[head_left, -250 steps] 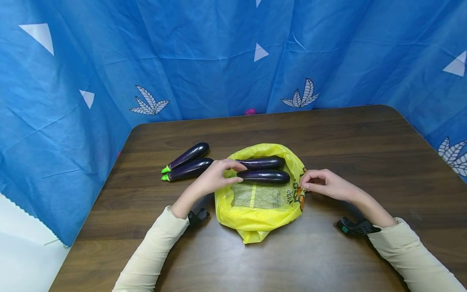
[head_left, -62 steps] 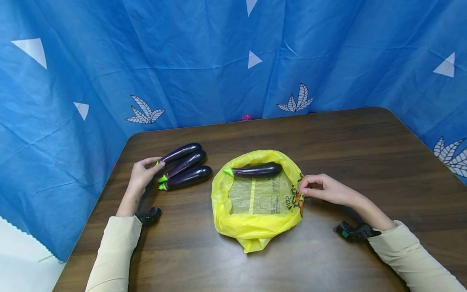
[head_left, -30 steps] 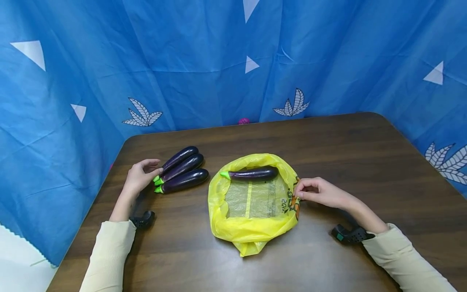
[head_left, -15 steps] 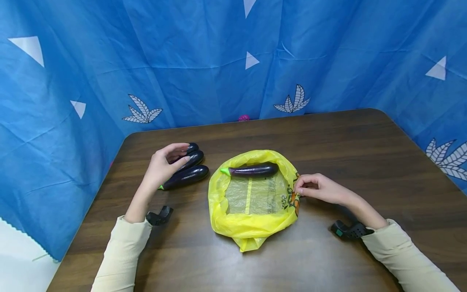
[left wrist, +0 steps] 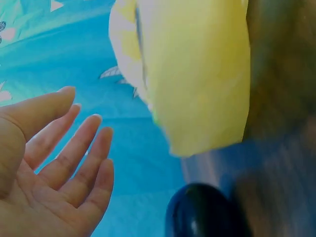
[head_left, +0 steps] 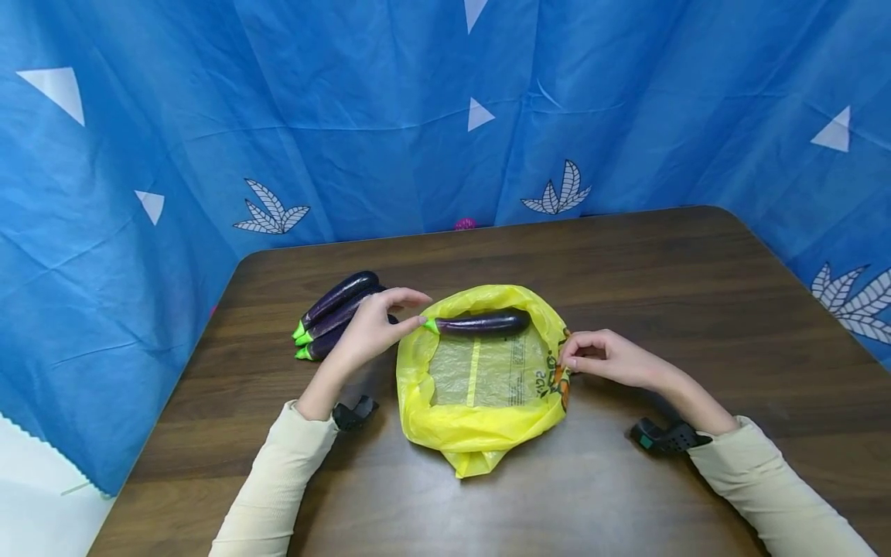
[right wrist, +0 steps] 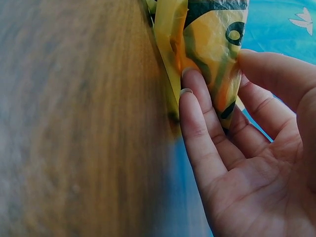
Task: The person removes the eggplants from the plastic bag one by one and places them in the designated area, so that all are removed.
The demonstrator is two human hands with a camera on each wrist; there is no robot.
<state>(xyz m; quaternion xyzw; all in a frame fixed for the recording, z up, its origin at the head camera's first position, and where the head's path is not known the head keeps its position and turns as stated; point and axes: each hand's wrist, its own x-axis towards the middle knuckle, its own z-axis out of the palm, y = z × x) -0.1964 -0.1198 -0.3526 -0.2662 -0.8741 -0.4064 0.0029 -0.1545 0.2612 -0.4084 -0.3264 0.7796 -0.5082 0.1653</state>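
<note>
Okay, centre frame: left hand (head_left: 372, 329) spread, empty, just beside the eggplant (head_left: 483, 322) in the yellow bag (head_left: 480, 431); right hand (head_left: 616, 360) pinches the bag's right side. I'd steady that, grip the eggplant mid-body.

The head view looks forward and down from above the person's side of the worktop (head_left: 661, 278), far enough back to take in the left hand (head_left: 367, 329), the right hand (head_left: 618, 360) and the blue curtain (head_left: 390, 116) beyond. The left wrist view sits close beside its hand, facing past the fingers (left wrist: 74, 150) to the yellow bag (head_left: 480, 429), rolled so the worktop lies rightward. The right wrist view faces the bag's edge close up, worktop leftward. All three share bag, worktop and curtain.
</note>
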